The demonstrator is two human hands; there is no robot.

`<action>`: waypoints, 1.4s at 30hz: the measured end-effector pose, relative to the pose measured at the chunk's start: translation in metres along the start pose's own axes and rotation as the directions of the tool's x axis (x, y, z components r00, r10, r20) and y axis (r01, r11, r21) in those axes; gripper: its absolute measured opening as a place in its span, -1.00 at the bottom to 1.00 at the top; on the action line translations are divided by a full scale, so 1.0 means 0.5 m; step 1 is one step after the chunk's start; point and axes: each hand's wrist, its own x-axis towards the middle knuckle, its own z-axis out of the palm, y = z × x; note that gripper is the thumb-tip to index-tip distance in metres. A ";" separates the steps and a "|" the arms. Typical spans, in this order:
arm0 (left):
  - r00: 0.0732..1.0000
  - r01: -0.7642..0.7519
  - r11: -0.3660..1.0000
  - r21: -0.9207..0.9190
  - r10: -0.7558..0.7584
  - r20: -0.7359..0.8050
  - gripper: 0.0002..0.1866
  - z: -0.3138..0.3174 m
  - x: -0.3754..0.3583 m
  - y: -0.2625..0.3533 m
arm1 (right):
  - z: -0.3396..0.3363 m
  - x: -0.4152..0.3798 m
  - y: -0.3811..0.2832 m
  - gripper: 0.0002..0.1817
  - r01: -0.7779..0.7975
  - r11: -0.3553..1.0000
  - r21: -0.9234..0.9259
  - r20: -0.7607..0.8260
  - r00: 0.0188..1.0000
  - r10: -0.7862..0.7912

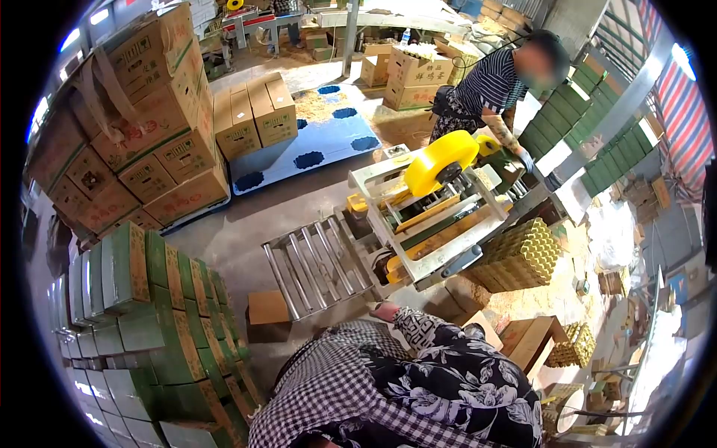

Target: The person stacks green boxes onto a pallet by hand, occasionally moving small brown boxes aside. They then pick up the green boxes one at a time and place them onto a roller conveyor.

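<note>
My right hand [385, 310], at the end of a dark patterned sleeve, is beside the near end of the roller conveyor [320, 261]. Its fingers are too small and unclear to make out, and nothing can be seen held in it. My left hand cannot be made out. Beyond the rollers stands a metal-framed machine with a large yellow wheel [442, 163]. A small brown carton [269, 308] is on the floor left of the rollers.
Green cartons [138, 328] are stacked at the left, brown cartons [160, 127] behind them. Two cartons stand on a blue pallet [328, 123]. Across the machine a co-worker [478, 86] wears gloves. Egg trays [523, 254] and an open carton [530, 340] are at the right.
</note>
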 end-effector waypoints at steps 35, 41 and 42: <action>0.941 -0.334 0.807 -0.487 0.253 -0.225 -0.46 -0.342 -0.278 0.121 | -0.131 -0.034 0.070 -0.36 0.278 -0.314 0.908 -0.161 0.923 0.350; 0.878 -0.472 0.799 -0.374 0.388 -0.280 -0.57 -0.462 -0.355 -0.021 | -0.162 -0.086 0.163 -0.42 0.344 -0.225 0.912 -0.250 0.898 0.361; 0.858 -0.512 0.786 -0.347 0.443 -0.261 -0.57 -0.480 -0.366 -0.030 | -0.145 -0.134 0.113 -0.42 0.275 -0.172 0.946 -0.212 0.926 0.312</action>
